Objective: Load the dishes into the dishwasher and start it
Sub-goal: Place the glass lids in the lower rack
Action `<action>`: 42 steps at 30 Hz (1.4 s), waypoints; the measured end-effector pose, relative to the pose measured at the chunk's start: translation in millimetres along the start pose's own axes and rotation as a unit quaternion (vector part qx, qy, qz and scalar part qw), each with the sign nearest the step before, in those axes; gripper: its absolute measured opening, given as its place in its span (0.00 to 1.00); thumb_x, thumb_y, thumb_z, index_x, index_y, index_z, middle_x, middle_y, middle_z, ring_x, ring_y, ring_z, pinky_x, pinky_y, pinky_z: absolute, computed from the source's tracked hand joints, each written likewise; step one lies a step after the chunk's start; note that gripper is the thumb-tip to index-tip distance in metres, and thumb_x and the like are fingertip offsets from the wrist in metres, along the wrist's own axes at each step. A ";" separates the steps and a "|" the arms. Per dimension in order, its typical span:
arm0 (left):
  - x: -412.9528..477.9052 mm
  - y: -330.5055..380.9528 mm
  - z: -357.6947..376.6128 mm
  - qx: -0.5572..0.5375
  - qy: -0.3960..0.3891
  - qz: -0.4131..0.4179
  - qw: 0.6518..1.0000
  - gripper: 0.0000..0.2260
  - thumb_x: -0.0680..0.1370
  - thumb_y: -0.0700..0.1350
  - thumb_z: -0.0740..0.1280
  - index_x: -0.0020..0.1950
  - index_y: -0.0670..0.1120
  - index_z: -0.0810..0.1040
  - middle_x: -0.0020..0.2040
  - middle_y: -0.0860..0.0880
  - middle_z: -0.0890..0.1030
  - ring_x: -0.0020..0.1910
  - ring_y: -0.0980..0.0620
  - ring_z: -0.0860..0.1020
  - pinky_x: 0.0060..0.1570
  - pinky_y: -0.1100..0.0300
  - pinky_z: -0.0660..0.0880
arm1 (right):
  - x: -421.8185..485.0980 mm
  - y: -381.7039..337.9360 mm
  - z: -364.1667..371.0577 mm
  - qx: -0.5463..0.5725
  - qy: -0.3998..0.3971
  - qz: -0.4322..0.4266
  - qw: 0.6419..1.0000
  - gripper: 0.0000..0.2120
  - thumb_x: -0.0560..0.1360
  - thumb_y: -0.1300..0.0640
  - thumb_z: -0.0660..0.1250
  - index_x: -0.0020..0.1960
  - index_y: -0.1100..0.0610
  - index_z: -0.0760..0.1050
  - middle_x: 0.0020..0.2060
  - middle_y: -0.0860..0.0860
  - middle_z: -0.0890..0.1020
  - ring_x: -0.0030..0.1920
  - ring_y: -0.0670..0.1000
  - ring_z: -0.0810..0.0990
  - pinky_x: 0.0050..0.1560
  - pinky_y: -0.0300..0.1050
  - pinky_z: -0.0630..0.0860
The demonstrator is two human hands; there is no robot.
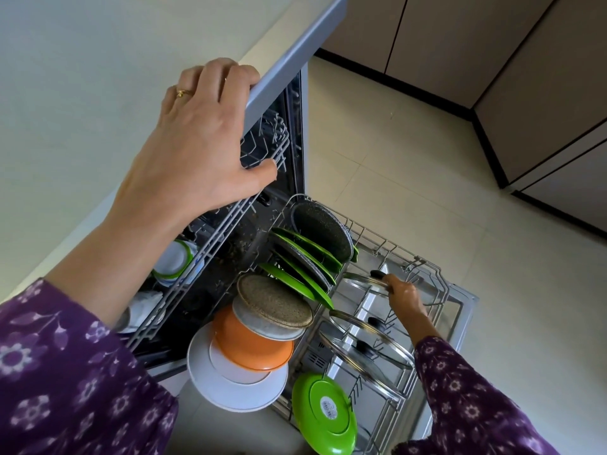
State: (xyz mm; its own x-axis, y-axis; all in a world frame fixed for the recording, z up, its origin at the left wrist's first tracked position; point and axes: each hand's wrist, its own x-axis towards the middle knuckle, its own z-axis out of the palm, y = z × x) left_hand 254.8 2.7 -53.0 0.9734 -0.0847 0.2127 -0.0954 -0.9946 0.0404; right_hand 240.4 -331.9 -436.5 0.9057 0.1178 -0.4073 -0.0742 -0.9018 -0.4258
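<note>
Over the lower rack (441, 287), right hand (405, 295) grips glass lid (361, 281), left hand (203, 133) curled over counter edge (295, 57)

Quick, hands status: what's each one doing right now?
Left hand: fingers curled over the countertop edge, gripping it.
Right hand: gripping the farthest glass lid in the lower rack.

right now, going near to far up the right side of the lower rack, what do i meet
green plate → nearest glass lid → middle glass lid → far glass lid, held by the right hand
</note>
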 end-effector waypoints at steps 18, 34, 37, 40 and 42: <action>0.0 -1.8 1.8 -0.010 0.015 0.001 1.000 0.34 0.66 0.55 0.70 0.67 0.41 0.65 0.63 0.40 0.68 0.62 0.39 0.66 0.62 0.46 0.64 | -23.9 25.4 -28.1 -0.079 0.034 0.037 0.996 0.12 0.80 0.60 0.59 0.61 0.57 0.74 0.37 0.55 0.81 0.30 0.50 0.80 0.35 0.50 0.82; 0.5 -1.4 0.7 -0.014 0.014 0.006 1.000 0.34 0.66 0.55 0.70 0.67 0.40 0.65 0.62 0.40 0.68 0.62 0.38 0.66 0.61 0.43 0.65 | -46.3 38.1 -54.1 -0.035 0.036 0.005 0.999 0.15 0.78 0.64 0.61 0.64 0.59 0.73 0.28 0.48 0.75 0.24 0.46 0.76 0.26 0.37 0.74; 0.7 -2.0 1.0 -0.015 0.014 0.005 1.000 0.35 0.66 0.55 0.70 0.67 0.40 0.65 0.62 0.39 0.68 0.61 0.38 0.66 0.61 0.43 0.65 | -51.5 43.0 -56.2 -0.047 0.031 -0.006 0.998 0.15 0.78 0.62 0.62 0.64 0.58 0.73 0.29 0.49 0.76 0.25 0.46 0.76 0.28 0.37 0.74; 1.1 -2.7 0.8 -0.016 0.016 0.006 1.000 0.35 0.66 0.55 0.70 0.67 0.40 0.65 0.62 0.39 0.68 0.61 0.37 0.66 0.61 0.42 0.65 | -57.1 42.5 -58.9 -0.044 0.026 -0.016 0.999 0.13 0.77 0.64 0.63 0.62 0.60 0.74 0.30 0.50 0.77 0.26 0.47 0.77 0.29 0.38 0.75; 1.0 -2.6 1.1 -0.017 0.016 0.005 1.000 0.35 0.66 0.55 0.71 0.67 0.40 0.65 0.62 0.39 0.69 0.61 0.37 0.66 0.61 0.43 0.65 | -60.0 42.2 -59.7 -0.038 0.033 -0.020 0.999 0.13 0.77 0.65 0.63 0.61 0.61 0.75 0.29 0.49 0.76 0.25 0.47 0.76 0.28 0.36 0.73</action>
State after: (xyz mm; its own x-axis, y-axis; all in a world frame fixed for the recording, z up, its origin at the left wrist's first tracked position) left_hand 256.3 5.1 -54.0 0.9653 -0.0931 0.2440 -0.1134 -0.9910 0.0707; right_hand 207.9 -401.8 -381.8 0.9328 0.1298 -0.3362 -0.0069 -0.9262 -0.3769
